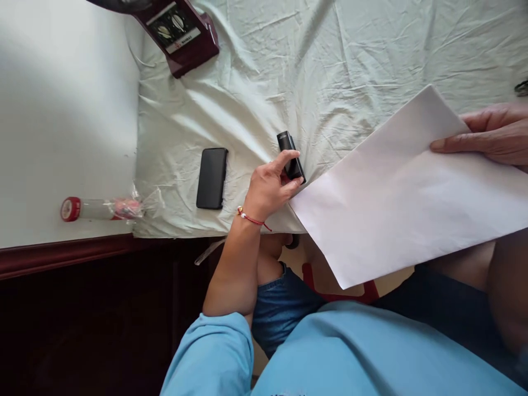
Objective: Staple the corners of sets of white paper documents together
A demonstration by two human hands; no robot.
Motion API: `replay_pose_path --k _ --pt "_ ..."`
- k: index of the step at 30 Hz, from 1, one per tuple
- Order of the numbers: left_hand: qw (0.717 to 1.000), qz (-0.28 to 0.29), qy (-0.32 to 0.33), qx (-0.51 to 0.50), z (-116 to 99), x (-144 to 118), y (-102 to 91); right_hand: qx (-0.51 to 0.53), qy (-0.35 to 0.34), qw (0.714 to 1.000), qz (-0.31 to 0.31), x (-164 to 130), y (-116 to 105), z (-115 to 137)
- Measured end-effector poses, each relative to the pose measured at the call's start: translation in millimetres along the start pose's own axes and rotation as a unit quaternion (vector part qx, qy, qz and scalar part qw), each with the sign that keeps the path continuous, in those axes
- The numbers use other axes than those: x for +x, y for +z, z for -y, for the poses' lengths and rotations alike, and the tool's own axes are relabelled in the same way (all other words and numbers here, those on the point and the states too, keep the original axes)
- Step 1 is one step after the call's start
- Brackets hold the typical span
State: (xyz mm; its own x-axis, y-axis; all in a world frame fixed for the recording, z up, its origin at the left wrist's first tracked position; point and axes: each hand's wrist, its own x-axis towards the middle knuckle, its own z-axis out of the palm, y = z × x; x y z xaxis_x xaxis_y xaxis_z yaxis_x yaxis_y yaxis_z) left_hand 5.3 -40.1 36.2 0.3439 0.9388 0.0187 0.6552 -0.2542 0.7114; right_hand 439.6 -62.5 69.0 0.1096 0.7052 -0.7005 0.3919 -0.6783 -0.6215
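My left hand (270, 190) is closed around a small black stapler (291, 159) on the cloth, thumb and forefinger along its sides. Part of the stapler is hidden by the fingers. White paper (404, 192), seemingly more than one sheet, slants across the right side and over my lap. Its left corner lies close by my left thumb; whether it sits in the stapler's mouth I cannot tell. At the right edge my right hand (490, 132) grips the paper, thumb on top and the other fingers partly hidden.
A black phone (212, 179) lies left of my left hand. A dark red device with dials (181, 36) stands at the back left. A clear bottle with a red cap (97, 209) is at the far left. A wrinkled pale cloth (247, 99) covers the table.
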Motion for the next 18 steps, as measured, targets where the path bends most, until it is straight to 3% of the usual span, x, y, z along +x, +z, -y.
replay_pose_path --k 4,8,12,18 --pt "0.999 0.023 0.022 -0.02 8 -7 -3.1 0.025 0.099 0.994 0.028 -21 20 15" --pt "0.999 0.025 0.014 -0.035 2 -10 -1.7 0.009 0.081 0.995 0.05 -38 25 17" --pt "0.998 0.046 -0.015 -0.025 -14 -6 -3.0 0.031 0.109 0.992 0.057 -52 21 14" --pt "0.995 0.093 -0.019 -0.021 -16 19 -11.6 0.062 0.068 0.994 0.066 -34 47 19"
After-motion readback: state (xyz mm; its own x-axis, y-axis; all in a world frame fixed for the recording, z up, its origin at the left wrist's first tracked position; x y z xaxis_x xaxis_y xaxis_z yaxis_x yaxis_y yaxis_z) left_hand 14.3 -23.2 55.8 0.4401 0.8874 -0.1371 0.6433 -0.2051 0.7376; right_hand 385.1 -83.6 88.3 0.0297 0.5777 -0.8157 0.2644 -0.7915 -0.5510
